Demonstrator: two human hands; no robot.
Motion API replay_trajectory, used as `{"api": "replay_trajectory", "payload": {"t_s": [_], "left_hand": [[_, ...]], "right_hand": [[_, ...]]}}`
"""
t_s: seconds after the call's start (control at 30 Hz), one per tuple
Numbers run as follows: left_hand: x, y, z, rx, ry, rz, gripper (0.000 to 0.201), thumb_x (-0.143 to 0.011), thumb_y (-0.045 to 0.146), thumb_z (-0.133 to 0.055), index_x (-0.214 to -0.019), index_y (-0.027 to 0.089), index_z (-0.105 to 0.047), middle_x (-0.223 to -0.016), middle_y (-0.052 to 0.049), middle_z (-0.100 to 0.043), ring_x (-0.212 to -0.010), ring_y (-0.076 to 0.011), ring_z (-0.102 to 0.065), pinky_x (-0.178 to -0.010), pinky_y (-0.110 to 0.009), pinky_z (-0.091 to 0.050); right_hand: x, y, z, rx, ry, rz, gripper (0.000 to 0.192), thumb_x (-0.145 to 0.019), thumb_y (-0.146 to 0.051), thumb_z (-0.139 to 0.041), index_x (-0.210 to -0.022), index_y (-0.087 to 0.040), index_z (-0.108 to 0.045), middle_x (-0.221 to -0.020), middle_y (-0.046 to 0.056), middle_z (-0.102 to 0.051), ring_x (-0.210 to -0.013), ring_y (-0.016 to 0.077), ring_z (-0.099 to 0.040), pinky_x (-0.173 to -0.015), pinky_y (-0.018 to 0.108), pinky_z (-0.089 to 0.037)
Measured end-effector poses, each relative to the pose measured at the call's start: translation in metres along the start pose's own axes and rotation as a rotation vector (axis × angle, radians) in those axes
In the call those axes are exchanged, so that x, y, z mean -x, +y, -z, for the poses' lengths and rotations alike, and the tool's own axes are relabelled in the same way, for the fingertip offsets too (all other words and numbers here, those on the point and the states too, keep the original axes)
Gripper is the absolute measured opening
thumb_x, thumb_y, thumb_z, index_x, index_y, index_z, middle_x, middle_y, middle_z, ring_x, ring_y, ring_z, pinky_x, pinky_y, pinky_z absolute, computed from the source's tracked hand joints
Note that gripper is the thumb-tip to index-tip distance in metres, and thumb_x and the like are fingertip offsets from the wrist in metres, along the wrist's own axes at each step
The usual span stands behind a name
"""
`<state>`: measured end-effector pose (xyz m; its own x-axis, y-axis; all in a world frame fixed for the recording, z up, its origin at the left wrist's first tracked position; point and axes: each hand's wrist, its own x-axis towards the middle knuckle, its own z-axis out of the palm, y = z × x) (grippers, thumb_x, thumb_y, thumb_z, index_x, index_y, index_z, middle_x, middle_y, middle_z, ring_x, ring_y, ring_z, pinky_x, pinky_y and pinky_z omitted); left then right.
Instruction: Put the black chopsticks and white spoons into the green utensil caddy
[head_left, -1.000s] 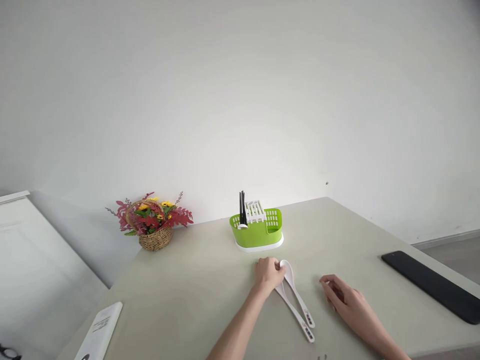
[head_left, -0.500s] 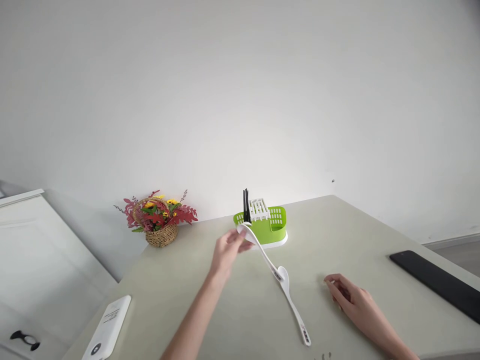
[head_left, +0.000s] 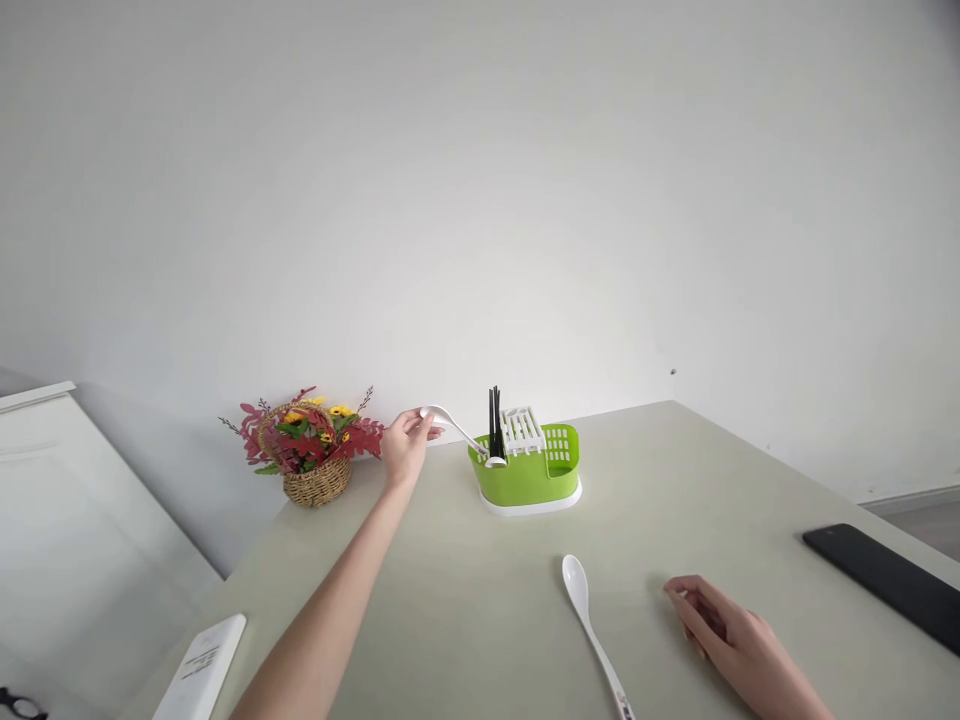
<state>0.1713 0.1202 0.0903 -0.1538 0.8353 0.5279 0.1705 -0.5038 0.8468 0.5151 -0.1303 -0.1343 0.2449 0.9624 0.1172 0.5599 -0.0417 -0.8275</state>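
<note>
At the far side of the surface (head_left: pixel 450 600), a white spoon (head_left: pixel 459 431) is pinched by its bowl end in the left hand (head_left: pixel 406 446), fingers closed around it, handle tip angled down into the left compartment of the green caddy (head_left: pixel 529 472), just beside the black chopsticks (head_left: pixel 495 424). Judged step: seating the spoon in the caddy. Handle is best brought nearer upright before release, so the light caddy is not levered over or pushed along. Chopsticks should be cleared, not jammed against. Release only once the tip is bottomed, as far as that can be felt; inside of the compartment is not visible. Second spoon (head_left: pixel 589 620) lies flat nearer the camera, bowl toward the caddy. Right hand (head_left: pixel 724 635) rests just beside it, fingers loosely curled, nothing held. Flower basket (head_left: pixel 311 452) stands near the left hand's elbow path; swing is to be kept clear of it.
</note>
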Motion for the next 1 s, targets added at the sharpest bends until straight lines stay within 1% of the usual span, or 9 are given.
{"api": "replay_trajectory", "payload": {"t_s": [0.07, 0.13, 0.27, 0.47, 0.63, 0.77, 0.87, 0.93, 1.0], "left_hand": [[0.007, -0.009, -0.002, -0.057, -0.045, -0.043, 0.032, -0.08, 0.04, -0.079, -0.097, 0.014, -0.07, -0.084, -0.007, -0.078, -0.057, -0.0148, -0.071, -0.052, -0.023, -0.057], [0.017, -0.018, -0.004, -0.104, -0.08, -0.071, 0.031, -0.082, 0.043, -0.077, -0.097, 0.016, -0.071, -0.091, -0.007, -0.079, -0.051, -0.0116, -0.066, -0.047, -0.021, -0.051], [0.034, -0.034, -0.009, -0.166, -0.147, -0.09, 0.03, -0.087, 0.047, -0.071, -0.097, 0.019, -0.073, -0.106, -0.008, -0.079, -0.043, -0.0085, -0.059, -0.047, -0.024, -0.049], [0.05, -0.052, -0.016, -0.203, -0.217, -0.069, 0.032, -0.088, 0.053, -0.069, -0.096, 0.022, -0.074, -0.11, -0.007, -0.079, -0.038, -0.0082, -0.055, -0.043, -0.025, -0.045], [0.061, -0.059, -0.019, -0.198, -0.288, -0.042, 0.033, -0.09, 0.054, -0.066, -0.096, 0.023, -0.074, -0.114, -0.007, -0.078, -0.038, -0.0079, -0.054, -0.042, -0.025, -0.044], [0.066, -0.061, -0.019, -0.189, -0.305, -0.013, 0.031, -0.091, 0.052, -0.064, -0.097, 0.024, -0.073, -0.115, -0.006, -0.078, -0.038, -0.0073, -0.053, -0.043, -0.025, -0.045], [0.068, -0.061, -0.018, -0.194, -0.34, 0.005, 0.029, -0.09, 0.05, -0.064, -0.099, 0.024, -0.073, -0.117, -0.005, -0.077, -0.04, -0.0082, -0.056, -0.045, -0.025, -0.047], [0.069, -0.06, -0.016, -0.192, -0.373, 0.011, 0.028, -0.09, 0.049, -0.063, -0.102, 0.025, -0.072, -0.121, -0.005, -0.076, -0.041, -0.0085, -0.058, -0.047, -0.026, -0.049], [0.072, -0.059, -0.013, -0.185, -0.401, 0.012, 0.028, -0.091, 0.046, -0.063, -0.109, 0.026, -0.07, -0.128, -0.005, -0.072, -0.043, -0.0073, -0.058, -0.05, -0.026, -0.05]], "right_hand": [[-0.001, 0.002, 0.0, 0.006, -0.016, -0.009, 0.043, -0.097, -0.062, -0.039, -0.106, -0.028, -0.063, -0.064, -0.003, -0.058, -0.058, 0.018, -0.056, -0.06, 0.026, -0.047], [-0.001, 0.005, 0.001, 0.01, -0.036, -0.018, 0.043, -0.097, -0.063, -0.04, -0.108, -0.028, -0.063, -0.065, -0.002, -0.058, -0.06, 0.018, -0.056, -0.06, 0.026, -0.047], [0.0, 0.006, 0.001, 0.01, -0.053, -0.044, 0.044, -0.095, -0.064, -0.042, -0.113, -0.029, -0.063, -0.066, -0.003, -0.057, -0.061, 0.0177, -0.054, -0.06, 0.025, -0.047], [0.0, 0.006, -0.001, 0.014, -0.018, -0.06, 0.045, -0.094, -0.068, -0.042, -0.105, -0.03, -0.063, -0.064, -0.003, -0.056, -0.059, 0.0177, -0.054, -0.059, 0.025, -0.047], [-0.003, 0.013, -0.002, 0.041, -0.043, -0.051, 0.045, -0.094, -0.068, -0.043, -0.106, -0.029, -0.062, -0.065, -0.003, -0.057, -0.059, 0.0174, -0.055, -0.059, 0.025, -0.048], [-0.001, 0.013, -0.002, 0.038, -0.001, -0.047, 0.043, -0.094, -0.067, -0.045, -0.104, -0.029, -0.063, -0.063, -0.003, -0.057, -0.057, 0.0171, -0.055, -0.057, 0.024, -0.047], [0.001, 0.013, -0.003, 0.035, 0.007, -0.052, 0.043, -0.094, -0.067, -0.045, -0.103, -0.029, -0.063, -0.063, -0.003, -0.058, -0.057, 0.0169, -0.056, -0.057, 0.024, -0.047], [0.001, 0.014, -0.003, 0.043, 0.001, -0.065, 0.045, -0.094, -0.069, -0.045, -0.104, -0.029, -0.063, -0.064, -0.003, -0.058, -0.058, 0.0168, -0.056, -0.059, 0.024, -0.047], [0.001, 0.015, -0.002, 0.056, -0.003, -0.082, 0.046, -0.093, -0.071, -0.044, -0.106, -0.03, -0.062, -0.064, -0.003, -0.057, -0.058, 0.017, -0.056, -0.059, 0.024, -0.047]]}}
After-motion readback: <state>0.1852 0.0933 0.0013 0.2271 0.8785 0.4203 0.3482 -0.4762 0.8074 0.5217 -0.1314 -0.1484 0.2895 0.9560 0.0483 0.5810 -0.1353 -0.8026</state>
